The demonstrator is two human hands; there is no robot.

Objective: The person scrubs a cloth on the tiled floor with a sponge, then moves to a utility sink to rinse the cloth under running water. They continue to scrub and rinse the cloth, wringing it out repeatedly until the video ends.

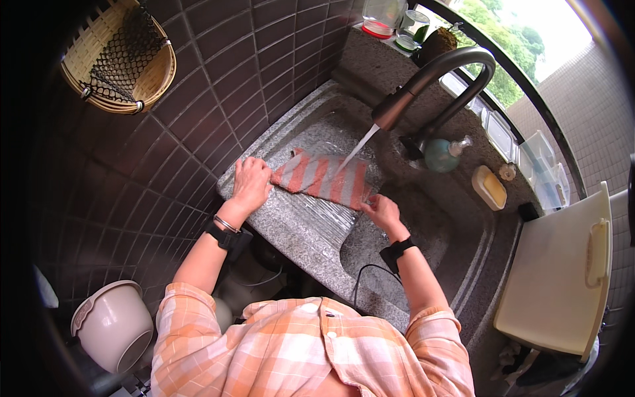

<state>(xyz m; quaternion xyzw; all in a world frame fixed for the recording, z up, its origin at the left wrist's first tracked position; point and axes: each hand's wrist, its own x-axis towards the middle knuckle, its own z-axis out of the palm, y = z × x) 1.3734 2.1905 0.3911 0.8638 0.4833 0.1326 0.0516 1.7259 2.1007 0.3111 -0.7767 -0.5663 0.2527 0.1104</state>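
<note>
A wet cloth with orange-red and grey stripes (322, 178) lies spread over the ribbed washboard (322, 216) of a speckled stone sink (292, 223). My left hand (252, 183) grips its left corner near the sink's front left rim. At the opposite end, my right hand (383, 211) pinches the cloth's lower right corner beside the basin. Water pours from the dark gooseneck faucet (397, 106) and strikes the cloth right of its middle. The fingertips of both hands are partly hidden by the cloth and the hands themselves.
Behind the basin are a soap pump bottle (441, 155), a soap dish (489, 187) and clear jars (412, 30). A cream plastic bin (550, 273) stands at the right. A bamboo basket (121, 59) hangs on the tiled wall, and a beige bucket (113, 325) is at lower left.
</note>
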